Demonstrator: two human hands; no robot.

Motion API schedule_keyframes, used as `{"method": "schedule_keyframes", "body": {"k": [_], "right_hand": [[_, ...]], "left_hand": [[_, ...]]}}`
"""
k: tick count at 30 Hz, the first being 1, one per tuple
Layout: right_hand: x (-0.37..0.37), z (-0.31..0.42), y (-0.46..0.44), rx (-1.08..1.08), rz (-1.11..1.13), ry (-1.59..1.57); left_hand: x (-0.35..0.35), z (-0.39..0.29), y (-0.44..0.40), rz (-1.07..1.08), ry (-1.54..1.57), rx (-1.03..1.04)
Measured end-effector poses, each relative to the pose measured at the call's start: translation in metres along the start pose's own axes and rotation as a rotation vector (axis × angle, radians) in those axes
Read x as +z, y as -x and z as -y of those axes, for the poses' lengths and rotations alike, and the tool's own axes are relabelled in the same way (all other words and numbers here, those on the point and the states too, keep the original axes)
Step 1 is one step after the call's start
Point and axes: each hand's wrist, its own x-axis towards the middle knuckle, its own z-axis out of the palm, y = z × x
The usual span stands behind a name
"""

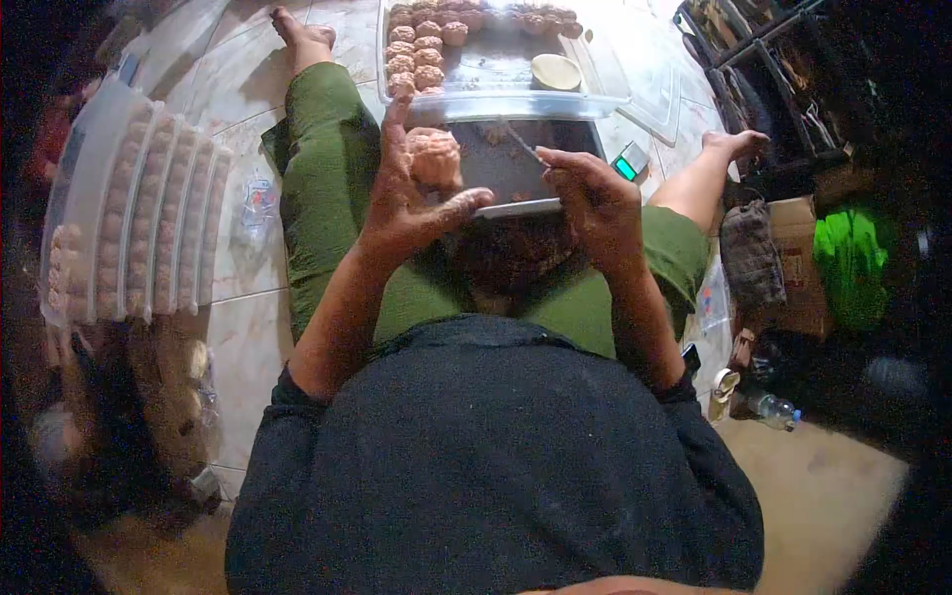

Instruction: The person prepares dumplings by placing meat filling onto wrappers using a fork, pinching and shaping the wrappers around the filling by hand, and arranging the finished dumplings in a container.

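Note:
My left hand point(395, 203) has its thumb spread wide and one finger pointing up, and a pinkish, ridged, rounded lump point(434, 157) rests against its fingers. The lump's underside is partly hidden. Between the thumb and fingers of my right hand point(600, 203) is a thin, narrow tool point(524, 141), perhaps a small knife or spatula; its tip points up and left, apart from the lump. Below both hands lies a dark tray point(496, 169) with a pale front edge and small crumbs on it.
A clear plastic box point(516, 104) ahead holds rows of similar lumps point(428, 55) and a cream round lid point(556, 72). A small scale point(631, 162) with a lit display stands right. Stacked filled containers point(129, 213) are at left; a plastic bottle point(775, 411) lies lower right.

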Motion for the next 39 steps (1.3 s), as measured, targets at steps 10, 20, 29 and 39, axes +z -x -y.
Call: {"method": "schedule_keyframes", "body": {"k": [10, 20, 29, 39], "right_hand": [[0.026, 0.007, 0.011, -0.076, 0.077, 0.128], [0.015, 0.030, -0.005, -0.257, 0.133, 0.332], [0.008, 0.005, -0.008, -0.069, 0.129, 0.177], [0.027, -0.008, 0.011, 0.143, 0.188, -0.103]], "left_hand": [[-0.008, 0.014, 0.005, 0.141, -0.049, -0.109], [-0.014, 0.007, 0.008, 0.150, 0.034, -0.172], [-0.010, 0.035, 0.008, 0.142, -0.228, 0.151], [-0.011, 0.025, 0.006, 0.212, -0.312, -0.054]]}}
